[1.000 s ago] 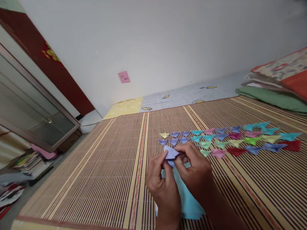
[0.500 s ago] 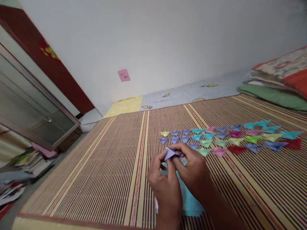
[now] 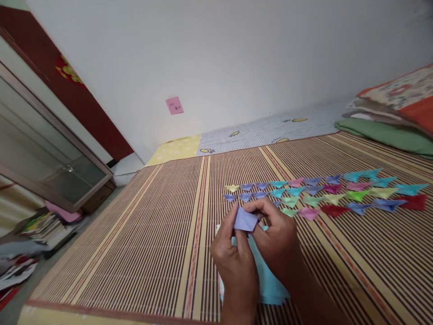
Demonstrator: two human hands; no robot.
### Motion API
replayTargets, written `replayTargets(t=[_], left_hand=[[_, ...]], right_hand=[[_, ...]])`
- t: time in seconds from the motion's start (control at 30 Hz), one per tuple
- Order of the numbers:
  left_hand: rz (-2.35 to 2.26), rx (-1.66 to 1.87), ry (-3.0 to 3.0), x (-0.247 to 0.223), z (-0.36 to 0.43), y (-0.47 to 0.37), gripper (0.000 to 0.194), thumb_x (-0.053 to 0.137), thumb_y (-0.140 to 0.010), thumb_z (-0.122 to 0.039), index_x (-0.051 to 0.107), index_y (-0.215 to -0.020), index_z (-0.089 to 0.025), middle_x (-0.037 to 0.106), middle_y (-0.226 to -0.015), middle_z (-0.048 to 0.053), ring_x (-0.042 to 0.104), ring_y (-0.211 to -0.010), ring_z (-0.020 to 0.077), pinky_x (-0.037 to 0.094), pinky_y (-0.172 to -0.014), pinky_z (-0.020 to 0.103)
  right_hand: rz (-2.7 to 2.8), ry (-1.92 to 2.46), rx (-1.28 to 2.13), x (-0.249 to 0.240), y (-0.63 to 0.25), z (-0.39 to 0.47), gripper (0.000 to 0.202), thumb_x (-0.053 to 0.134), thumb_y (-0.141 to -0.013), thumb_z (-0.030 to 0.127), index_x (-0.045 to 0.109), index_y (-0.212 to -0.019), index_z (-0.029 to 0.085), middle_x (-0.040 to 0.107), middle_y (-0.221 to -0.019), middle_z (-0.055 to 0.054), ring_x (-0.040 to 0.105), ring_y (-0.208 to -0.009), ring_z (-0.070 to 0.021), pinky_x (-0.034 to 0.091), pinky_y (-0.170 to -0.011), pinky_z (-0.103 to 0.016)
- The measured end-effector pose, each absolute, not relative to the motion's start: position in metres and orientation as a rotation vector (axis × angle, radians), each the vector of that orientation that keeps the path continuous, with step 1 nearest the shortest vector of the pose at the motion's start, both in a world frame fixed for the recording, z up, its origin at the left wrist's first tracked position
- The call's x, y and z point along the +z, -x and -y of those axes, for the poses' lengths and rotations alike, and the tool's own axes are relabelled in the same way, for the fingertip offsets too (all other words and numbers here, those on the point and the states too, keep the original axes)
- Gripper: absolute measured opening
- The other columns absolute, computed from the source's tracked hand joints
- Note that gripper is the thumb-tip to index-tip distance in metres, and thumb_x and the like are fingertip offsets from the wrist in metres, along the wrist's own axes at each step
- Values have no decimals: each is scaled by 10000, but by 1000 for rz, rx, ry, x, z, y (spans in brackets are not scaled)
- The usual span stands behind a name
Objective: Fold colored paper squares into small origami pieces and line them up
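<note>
Between both hands is a small folded piece of purple paper (image 3: 245, 220), its broad face turned toward me. My left hand (image 3: 234, 250) pinches its left edge with thumb and fingers. On the right side, my right hand (image 3: 275, 230) grips the same paper, fingers curled over its edge. Beneath the hands lies a stack of light blue paper sheets (image 3: 270, 282), partly covered by my wrists. Just beyond, several folded paper boats (image 3: 333, 198) in purple, blue, green, pink, yellow and red stand in rows.
A striped bamboo mat (image 3: 142, 239) covers the bed. Folded bedding (image 3: 389, 135) is piled at the far right. A pink note (image 3: 174, 105) sticks to the white wall behind. To the left are a glass-paned door (image 3: 50, 135) and a stack of books (image 3: 47, 230).
The purple paper has been turned and opened out, so a wider face shows now. Both hands keep hold of it, with the fingers shifted slightly.
</note>
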State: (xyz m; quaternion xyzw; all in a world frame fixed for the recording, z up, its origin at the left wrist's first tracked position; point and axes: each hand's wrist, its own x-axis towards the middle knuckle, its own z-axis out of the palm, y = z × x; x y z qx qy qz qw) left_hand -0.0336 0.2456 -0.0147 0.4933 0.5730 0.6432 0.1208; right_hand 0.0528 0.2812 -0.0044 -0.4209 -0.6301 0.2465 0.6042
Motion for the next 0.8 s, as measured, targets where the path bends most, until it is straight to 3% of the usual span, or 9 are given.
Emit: replayTargets(t=[0.13,0.47,0.63,0.8], left_hand=[[-1523,1855,-1286,-10,-245,35,311,609,-905,-132,816,-1075,-290,810,-1049,46,755,-990,216,602,-879,342],[-1362,1916,-1053,-7,-248,42,236,625,-857,-142,823,-948,-231,808,-1002,53,759,-969,212,612,-840,312],[-1301,1824,-1238,-4,-244,42,375,563,-854,-75,808,-1072,-256,791,-1120,46,725,-1087,200,578,-947,310],[-1290,1764,-1060,-6,-246,38,253,710,-865,-207,782,-1106,-231,792,-1099,74,743,-1012,200,598,-889,302]], right_hand=[[1443,945,749,-5,-58,-285,89,603,-848,164,651,-885,230,710,-783,10,672,-701,-162,515,-608,-258],[1697,700,920,0,-77,-292,202,595,-839,149,706,-982,237,722,-1068,-35,675,-1054,-222,523,-913,-370],[1575,766,829,1,-76,-294,143,618,-859,139,716,-905,233,718,-979,-31,676,-995,-210,518,-885,-361],[1569,838,796,-3,-75,-293,158,633,-846,144,703,-958,232,723,-995,-35,672,-954,-211,522,-850,-362]])
